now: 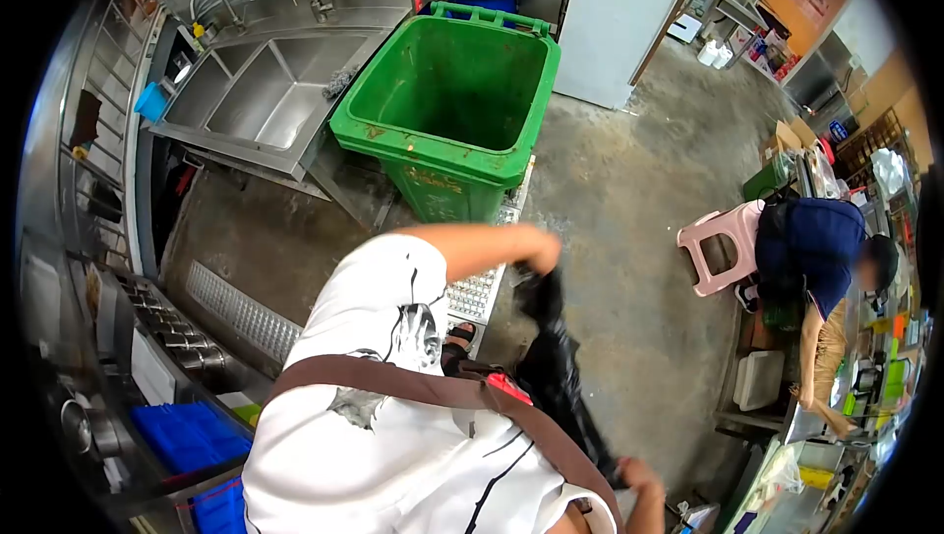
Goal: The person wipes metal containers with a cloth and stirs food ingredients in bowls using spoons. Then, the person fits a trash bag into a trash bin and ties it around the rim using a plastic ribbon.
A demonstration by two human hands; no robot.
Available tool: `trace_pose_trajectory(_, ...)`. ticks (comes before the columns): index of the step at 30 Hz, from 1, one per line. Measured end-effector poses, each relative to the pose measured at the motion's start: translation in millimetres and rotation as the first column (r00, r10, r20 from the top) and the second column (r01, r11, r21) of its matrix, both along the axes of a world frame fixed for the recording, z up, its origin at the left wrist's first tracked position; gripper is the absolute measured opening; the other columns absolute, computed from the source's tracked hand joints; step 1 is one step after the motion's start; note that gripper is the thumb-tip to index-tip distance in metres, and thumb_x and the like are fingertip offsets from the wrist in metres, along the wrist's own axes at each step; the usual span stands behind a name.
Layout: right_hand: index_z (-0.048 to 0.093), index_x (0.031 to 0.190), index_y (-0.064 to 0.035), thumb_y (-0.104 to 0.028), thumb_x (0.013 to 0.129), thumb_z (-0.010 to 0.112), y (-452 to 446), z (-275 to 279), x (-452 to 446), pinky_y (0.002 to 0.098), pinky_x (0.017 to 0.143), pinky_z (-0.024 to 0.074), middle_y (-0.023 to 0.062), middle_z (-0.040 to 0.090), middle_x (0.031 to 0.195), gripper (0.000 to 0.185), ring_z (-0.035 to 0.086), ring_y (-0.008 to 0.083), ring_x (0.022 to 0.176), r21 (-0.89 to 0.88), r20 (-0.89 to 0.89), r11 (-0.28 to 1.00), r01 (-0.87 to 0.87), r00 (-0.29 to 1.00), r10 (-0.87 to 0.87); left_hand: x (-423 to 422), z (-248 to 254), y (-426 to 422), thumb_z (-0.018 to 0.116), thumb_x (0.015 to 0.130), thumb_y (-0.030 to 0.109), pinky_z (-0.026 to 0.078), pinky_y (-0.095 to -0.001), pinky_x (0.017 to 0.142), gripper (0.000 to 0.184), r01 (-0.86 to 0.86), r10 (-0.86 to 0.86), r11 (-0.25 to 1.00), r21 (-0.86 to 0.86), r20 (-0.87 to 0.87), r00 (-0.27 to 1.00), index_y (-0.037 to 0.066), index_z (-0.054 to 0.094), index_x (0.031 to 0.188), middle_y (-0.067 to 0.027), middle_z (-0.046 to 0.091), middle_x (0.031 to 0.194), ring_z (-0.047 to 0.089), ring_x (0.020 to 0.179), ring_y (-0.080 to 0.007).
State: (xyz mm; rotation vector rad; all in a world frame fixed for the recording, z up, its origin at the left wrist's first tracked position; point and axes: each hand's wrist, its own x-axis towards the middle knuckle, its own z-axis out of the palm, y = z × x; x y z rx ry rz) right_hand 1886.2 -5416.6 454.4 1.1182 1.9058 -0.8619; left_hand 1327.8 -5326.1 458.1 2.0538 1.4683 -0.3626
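A black plastic bag [556,357] is stretched between my two hands in front of my body. My left hand [539,249] is closed around its upper end, close to the green bin. Lower down, my right hand [639,478] grips the opposite end, slightly blurred. The bag hangs gathered and wrinkled, not spread open. Beside my left arm stands a large green wheeled bin [452,165] with its top uncovered and the inner walls showing. My white shirt and brown apron strap hide part of the floor below.
A steel double sink [285,91] adjoins the bin on the left. Right of me, a co-worker in dark blue [821,249] bends over a cluttered counter beside a pink stool [723,244]. Blue crates [192,436] are at lower left, and a metal floor grate [241,308] lies nearby.
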Motion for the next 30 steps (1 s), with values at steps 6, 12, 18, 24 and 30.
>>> trace_pose_trajectory(6,0.056,0.114,-0.0066,-0.035,0.088,0.050,235,194,-161,0.0303,0.090,0.0408,0.0080,0.059,0.109,0.040,0.054,0.0181,0.101,-0.514,-0.700,0.459,0.724,-0.046,-0.712,-72,303,103,0.065,0.077,0.026,0.052,-0.0307,0.060,0.019,-0.141,0.263,0.800,0.583,-0.130,0.956,0.008,0.070,0.083,-0.0068,0.068,0.081,0.065,0.069,-0.0185)
trace_pose_trajectory(12,0.055,0.115,-0.0035,-0.030,0.086,0.053,280,484,-351,0.0315,0.085,0.0461,0.0082,0.061,0.107,0.040,0.059,0.0196,0.096,-0.006,-0.851,0.754,0.657,-0.399,0.341,-108,419,-79,0.064,0.077,0.025,0.051,-0.0317,0.063,0.020,-0.406,0.291,0.364,0.838,0.312,0.904,0.007,0.068,0.087,-0.0087,0.067,0.084,0.064,0.072,-0.0197)
trace_pose_trajectory(18,0.055,0.112,-0.0031,-0.028,0.085,0.053,311,481,-486,0.0326,0.084,0.0464,0.0095,0.061,0.105,0.037,0.060,0.0210,0.095,0.370,-0.869,0.686,0.626,-0.028,0.494,-184,361,-212,0.063,0.078,0.023,0.051,-0.0327,0.066,0.021,-0.779,0.628,0.215,0.589,0.528,0.572,0.007,0.066,0.090,-0.0105,0.066,0.087,0.063,0.075,-0.0210)
trace_pose_trajectory(24,0.056,0.109,-0.0026,-0.025,0.084,0.053,324,384,-593,0.0338,0.084,0.0466,0.0109,0.062,0.102,0.034,0.060,0.0223,0.094,0.658,-0.737,0.694,0.293,0.439,0.514,-232,283,-284,0.062,0.078,0.022,0.050,-0.0336,0.069,0.023,-0.933,0.831,0.042,0.357,0.506,0.232,0.006,0.064,0.094,-0.0124,0.065,0.090,0.063,0.078,-0.0222)
trace_pose_trajectory(30,0.056,0.106,-0.0022,-0.023,0.083,0.052,324,322,-663,0.0349,0.083,0.0469,0.0122,0.062,0.100,0.031,0.061,0.0237,0.092,0.762,-0.531,0.647,-0.009,0.563,0.633,-254,263,-299,0.062,0.079,0.021,0.049,-0.0346,0.071,0.025,-0.953,0.879,-0.021,0.304,0.460,0.128,0.005,0.062,0.098,-0.0142,0.064,0.093,0.062,0.081,-0.0234)
